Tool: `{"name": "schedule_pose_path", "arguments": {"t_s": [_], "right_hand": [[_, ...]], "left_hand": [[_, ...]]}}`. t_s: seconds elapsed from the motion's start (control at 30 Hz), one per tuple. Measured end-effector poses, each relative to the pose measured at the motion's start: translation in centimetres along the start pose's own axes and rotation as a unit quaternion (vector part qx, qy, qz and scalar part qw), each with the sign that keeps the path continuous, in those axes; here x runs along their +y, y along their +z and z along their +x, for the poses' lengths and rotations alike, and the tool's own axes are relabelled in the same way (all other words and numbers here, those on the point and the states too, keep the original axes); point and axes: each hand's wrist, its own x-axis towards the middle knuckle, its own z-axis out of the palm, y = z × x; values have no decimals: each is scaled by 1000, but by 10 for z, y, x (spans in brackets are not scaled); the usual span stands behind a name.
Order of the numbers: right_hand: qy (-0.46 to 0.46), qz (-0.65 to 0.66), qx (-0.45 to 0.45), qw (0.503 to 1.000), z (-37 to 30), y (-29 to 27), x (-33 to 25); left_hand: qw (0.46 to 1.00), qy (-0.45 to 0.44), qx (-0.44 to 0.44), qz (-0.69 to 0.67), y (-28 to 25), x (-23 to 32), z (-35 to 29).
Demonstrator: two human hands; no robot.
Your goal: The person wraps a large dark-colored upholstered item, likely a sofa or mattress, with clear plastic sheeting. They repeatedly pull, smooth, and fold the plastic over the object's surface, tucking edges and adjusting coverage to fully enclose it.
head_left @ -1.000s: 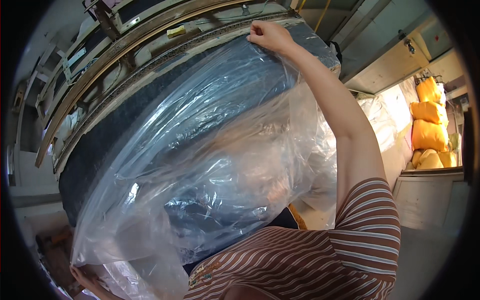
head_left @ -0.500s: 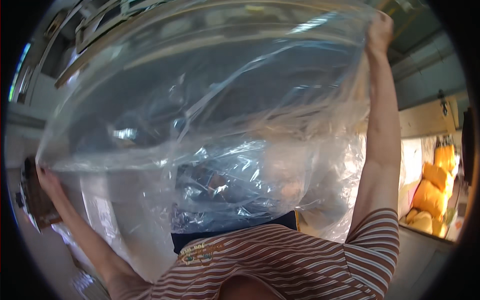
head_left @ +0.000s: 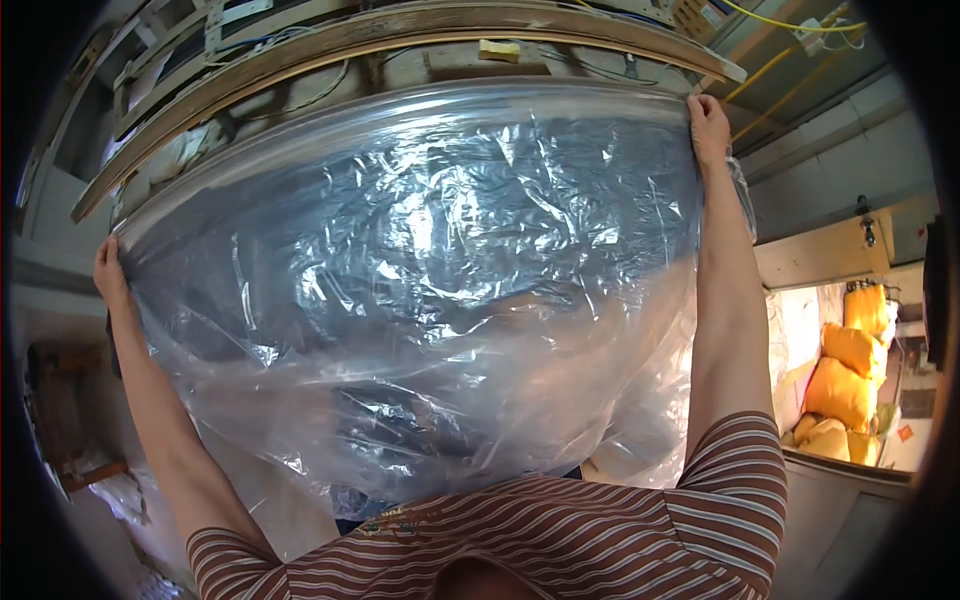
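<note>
A wide sheet of clear plastic film (head_left: 430,250) is stretched between my two hands, its far edge pulled taut in a long curve. My left hand (head_left: 108,268) pinches the sheet's left corner, fingers closed. At the right corner, my right hand (head_left: 708,125) grips the same edge between thumb and fingers. Crinkled and shiny, the film hangs down from that edge toward my body and covers what lies behind it. Whether it is one layer or a bag I cannot tell.
Just beyond the film's far edge runs a long wooden rail (head_left: 420,22), with a small yellow block (head_left: 499,50) near it. Yellow cables (head_left: 765,75) hang at the upper right. Stuffed yellow sacks (head_left: 845,390) are piled past an opening on the right.
My left hand has moved up and away from me; my right hand has come slightly inward and lower. The film's far edge has gone from slack and billowing to taut.
</note>
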Motion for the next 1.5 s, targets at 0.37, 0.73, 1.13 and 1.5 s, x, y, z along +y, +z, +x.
{"name": "schedule_pose_path", "arguments": {"t_s": [0.37, 0.73, 1.13, 1.5], "right_hand": [[-31, -106, 104, 988, 17, 3, 28], [27, 4, 124, 992, 43, -6, 71], [230, 397, -112, 882, -35, -128, -16], [81, 63, -297, 949, -352, -173, -156]], "left_hand": [[993, -112, -23, 40, 22, 18, 21], [950, -181, 26, -254, -9, -54, 56], [936, -302, -56, -173, -120, 39, 24], [906, -325, 3, 273, -261, -59, 8]]}}
